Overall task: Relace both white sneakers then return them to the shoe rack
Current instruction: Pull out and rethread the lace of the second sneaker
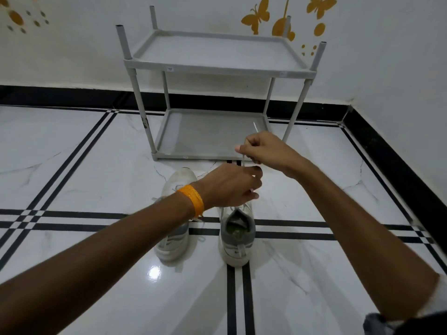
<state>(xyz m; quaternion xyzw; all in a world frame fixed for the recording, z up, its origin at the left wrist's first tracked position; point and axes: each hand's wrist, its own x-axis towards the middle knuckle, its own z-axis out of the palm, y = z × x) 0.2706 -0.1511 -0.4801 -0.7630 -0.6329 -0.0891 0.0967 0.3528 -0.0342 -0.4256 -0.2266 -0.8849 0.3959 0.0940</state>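
We see two white sneakers standing side by side on the floor, heels toward us and toes toward the rack. The left sneaker is partly hidden under the left forearm. The right sneaker shows its grey heel collar and open mouth; its front is covered by the left hand.

The left hand is held over the front of the right sneaker, fingers curled and closed. We take it to be pinching the lace, but the contact point is hidden behind the knuckles. An orange band sits on the left wrist.

The right hand is raised above and just beyond the left hand, closed in a pinch on the lace. The lace runs taut from the left hand up through the right hand, and its free tip projects above the right hand, in front of the lower shelf.

The rack is grey, with two shelves, and stands against the wall just beyond the sneakers. Both shelves carry nothing. Loose lace ends lie beside the left sneaker.

The floor is glossy white tile with black stripes. The wall bears yellow butterfly decals.
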